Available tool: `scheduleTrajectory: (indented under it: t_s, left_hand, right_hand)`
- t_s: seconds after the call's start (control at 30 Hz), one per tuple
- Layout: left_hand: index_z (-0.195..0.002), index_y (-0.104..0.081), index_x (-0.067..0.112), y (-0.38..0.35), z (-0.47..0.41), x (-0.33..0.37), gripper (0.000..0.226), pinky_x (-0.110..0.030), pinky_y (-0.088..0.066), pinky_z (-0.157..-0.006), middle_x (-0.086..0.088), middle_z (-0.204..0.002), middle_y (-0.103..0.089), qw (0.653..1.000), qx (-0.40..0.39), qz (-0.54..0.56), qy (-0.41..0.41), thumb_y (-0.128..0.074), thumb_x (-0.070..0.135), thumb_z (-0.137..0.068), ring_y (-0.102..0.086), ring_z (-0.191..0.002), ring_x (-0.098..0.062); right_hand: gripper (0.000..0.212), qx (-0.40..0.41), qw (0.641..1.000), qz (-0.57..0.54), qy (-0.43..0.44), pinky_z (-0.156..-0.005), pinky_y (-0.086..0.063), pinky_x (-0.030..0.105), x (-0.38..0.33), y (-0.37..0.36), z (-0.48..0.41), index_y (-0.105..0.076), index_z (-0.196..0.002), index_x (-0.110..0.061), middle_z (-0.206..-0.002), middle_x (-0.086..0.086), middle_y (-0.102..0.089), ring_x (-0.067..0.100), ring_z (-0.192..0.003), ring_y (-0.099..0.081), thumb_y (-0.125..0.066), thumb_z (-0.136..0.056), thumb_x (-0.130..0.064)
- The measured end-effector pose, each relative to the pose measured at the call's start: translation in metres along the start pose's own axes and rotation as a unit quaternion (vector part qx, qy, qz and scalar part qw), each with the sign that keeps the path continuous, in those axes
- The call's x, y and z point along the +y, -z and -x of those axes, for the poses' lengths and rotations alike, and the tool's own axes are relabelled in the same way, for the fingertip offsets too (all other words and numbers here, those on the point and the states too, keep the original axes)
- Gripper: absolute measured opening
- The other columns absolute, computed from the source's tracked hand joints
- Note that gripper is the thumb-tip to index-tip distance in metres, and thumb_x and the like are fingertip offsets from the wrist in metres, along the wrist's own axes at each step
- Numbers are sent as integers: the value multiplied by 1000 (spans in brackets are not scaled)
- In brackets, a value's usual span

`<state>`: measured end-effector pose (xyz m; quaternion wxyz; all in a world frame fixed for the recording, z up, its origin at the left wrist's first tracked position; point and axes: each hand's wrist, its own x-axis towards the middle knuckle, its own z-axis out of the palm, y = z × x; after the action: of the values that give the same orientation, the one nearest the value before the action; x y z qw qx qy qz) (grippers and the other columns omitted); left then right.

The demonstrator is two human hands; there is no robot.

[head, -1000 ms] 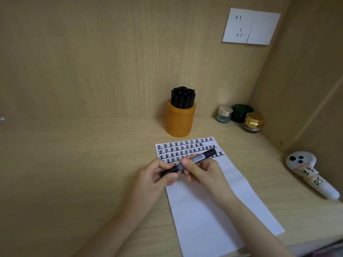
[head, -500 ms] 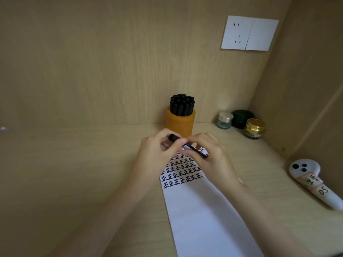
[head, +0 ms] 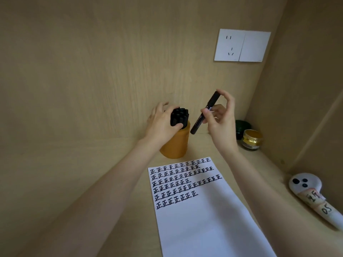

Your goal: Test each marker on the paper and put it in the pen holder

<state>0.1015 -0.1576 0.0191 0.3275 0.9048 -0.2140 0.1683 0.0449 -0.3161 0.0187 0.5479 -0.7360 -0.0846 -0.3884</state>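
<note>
As a person leaned over a wooden desk, the R hand pinched a black marker btwn thumb and fingers, w/ the index tip on its upper end. The marker hung in the air, tilted, w/ its top end up and to the right and its lower end down-left. It was just beside the bundle of black markers packed upright in the orange holder; whether it touched the bundle couldn't be told. The L hand curled round that bundle at the holder's mouth, thumb across the front, fingers behind, palm against the holder's upper left side. The holder stood on the desk near the back panel, just beyond the far edge of the paper. That white sheet lay flat btwn the forearms, its far part filled w/ several rows of hand-drawn black characters, its near part blank. In the right corner sat a gold-lidded jar and, behind it, a dark green jar, partly hidden by the R hand. Nearer, by the side panel, lay a white device w/ three dark dots and taped labels. A white socket plate was fixed to the back panel, upper right.
</note>
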Motion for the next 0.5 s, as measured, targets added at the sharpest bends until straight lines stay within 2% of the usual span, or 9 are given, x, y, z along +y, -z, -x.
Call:
scheduleTrajectory:
  t_s: [0.17, 0.33, 0.5]
  left_hand:
    - [-136, -44, 31, -10, -14, 0, 66, -46, -30, -109, -5, -151, -24, 999, -33, 0, 13, -71, 43, -77, -24, -138, -26]
    - [-133, -48, 27, -11, -12, -9, 47, -20, -32, -94, -3, -143, -34, 997, -37, 70, -8, -61, 20, -89, -39, -129, -21]
    - [-129, -52, 29, -10, -11, -12, 42, -14, -29, -92, -2, -145, -35, 996, -36, 71, -25, -55, 13, -91, -39, -129, -17]
  right_hand:
    - [54, 12, 1000, -21, -2, -62, -47, 17, 8, -10, -20, -33, -139, -20, -84, 6, -60, 18, -75, -63, -60, -93, -8]
    - [52, 20, 999, -37, 7, -68, -51, 17, 11, -13, -24, -33, -137, -18, -82, 3, -60, 16, -74, -65, -59, -93, -7]
    - [53, 20, 999, -39, 8, -68, -52, 18, 14, -17, -26, -32, -136, -19, -82, 5, -61, 8, -70, -64, -59, -93, -6]
